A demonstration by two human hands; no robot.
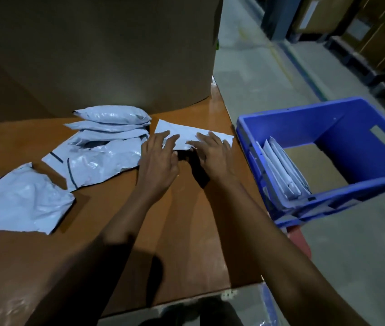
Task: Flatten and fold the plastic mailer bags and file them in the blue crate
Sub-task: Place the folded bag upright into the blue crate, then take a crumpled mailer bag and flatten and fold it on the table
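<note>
Grey crumpled mailers (pixel 24 201) wait at the left, within easy reach. I have the left hand (pixel 157 161) and right hand (pixel 212 154) spread flat, fingers straight, pressing one mailer (pixel 184 134) onto the table (pixel 186 231) to smooth it. I can't identify the dark strip (pixel 199 171) under my palms. The crate (pixel 327 118) stands just to the right, so filing is a short reach; folded mailers (pixel 283 170) stand upright inside it.

Both my bare arms reach forward. My left hand (pixel 157 162) lies palm down, fingers straight and slightly spread; my right hand (pixel 213 154) lies flat just beside it, thumbs close together.
</note>
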